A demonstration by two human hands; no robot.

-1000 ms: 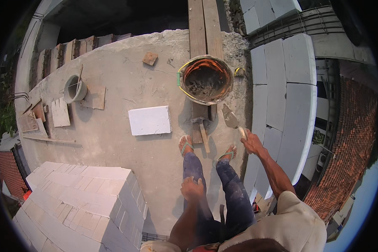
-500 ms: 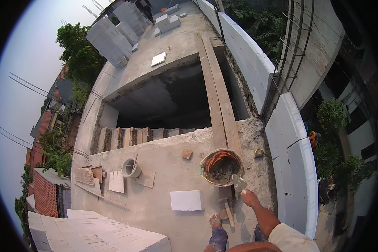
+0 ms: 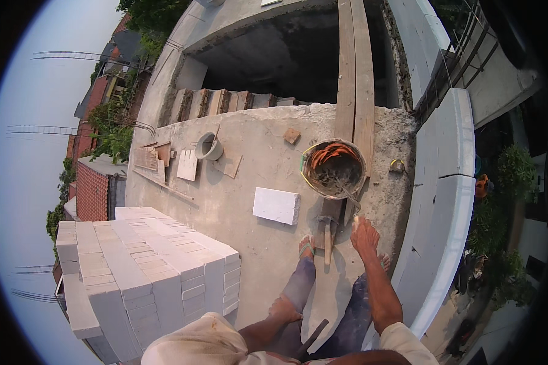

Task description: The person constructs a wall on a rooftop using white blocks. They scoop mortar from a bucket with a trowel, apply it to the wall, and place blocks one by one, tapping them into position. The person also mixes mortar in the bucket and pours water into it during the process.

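My right hand (image 3: 364, 234) is stretched forward and grips the handle of a trowel (image 3: 346, 193). The trowel's blade reaches into a round bucket (image 3: 333, 169) with an orange inner wall and grey mortar in it. My left hand (image 3: 284, 310) rests flat on my left knee and holds nothing. A hammer (image 3: 327, 234) lies on the concrete slab (image 3: 256, 176) between my sandalled feet, just left of my right hand. A single white block (image 3: 276, 205) lies left of the bucket.
A big stack of white blocks (image 3: 146, 267) stands at my left. A low white block wall (image 3: 444, 201) runs along the right edge. Two planks (image 3: 354, 79) span an open pit beyond the bucket. A small grey pail (image 3: 210, 146) and boards lie far left.
My head tilted up and then partly back down, shifting the view. My right hand brought the trowel from beside the bucket into the mortar. My left hand stayed on the knee.
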